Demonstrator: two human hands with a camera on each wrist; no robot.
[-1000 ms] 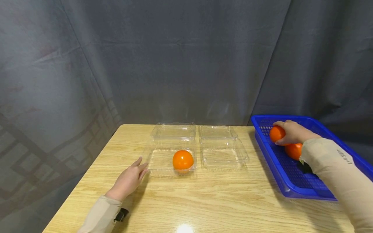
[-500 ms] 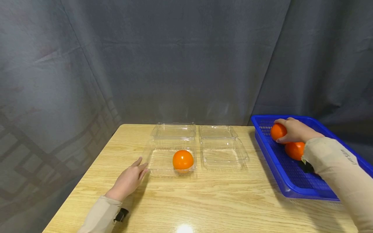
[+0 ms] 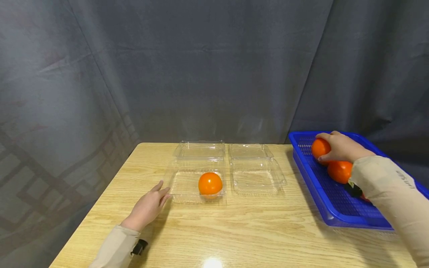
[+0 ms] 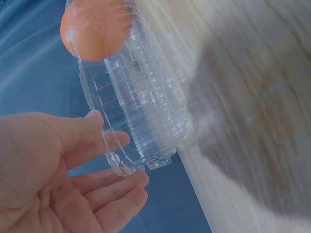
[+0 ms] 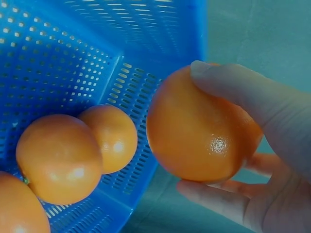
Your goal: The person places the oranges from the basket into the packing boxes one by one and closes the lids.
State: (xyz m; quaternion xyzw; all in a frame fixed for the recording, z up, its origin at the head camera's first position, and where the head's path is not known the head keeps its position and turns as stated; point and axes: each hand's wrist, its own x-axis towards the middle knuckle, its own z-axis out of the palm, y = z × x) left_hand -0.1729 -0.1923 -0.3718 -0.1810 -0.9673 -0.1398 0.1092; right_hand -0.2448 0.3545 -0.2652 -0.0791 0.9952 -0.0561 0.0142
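On the left of the table, my left hand point(image 3: 147, 208) reaches the near left corner of a clear plastic clamshell container point(image 3: 187, 182). In the left wrist view the thumb and fingers of the left hand point(image 4: 73, 170) pinch that corner's thin wall. One orange point(image 3: 210, 183) sits in the right half of this container's base. At the right, my right hand point(image 3: 342, 147) grips another orange point(image 5: 199, 128) between thumb and fingers, over the far left part of the blue basket point(image 3: 316, 197). More oranges point(image 5: 60, 158) lie in the basket, one of them right below the hand.
A second clear clamshell container point(image 3: 254, 178) stands just right of the first, its lid folded back. Both stand on a light wooden table point(image 3: 234, 230). A grey curtain point(image 3: 214, 74) hangs behind the table's far edge.
My right hand has risen slightly and shifted a little to the right with the orange in its grip, showing more of the orange below. The left hand has stayed put.
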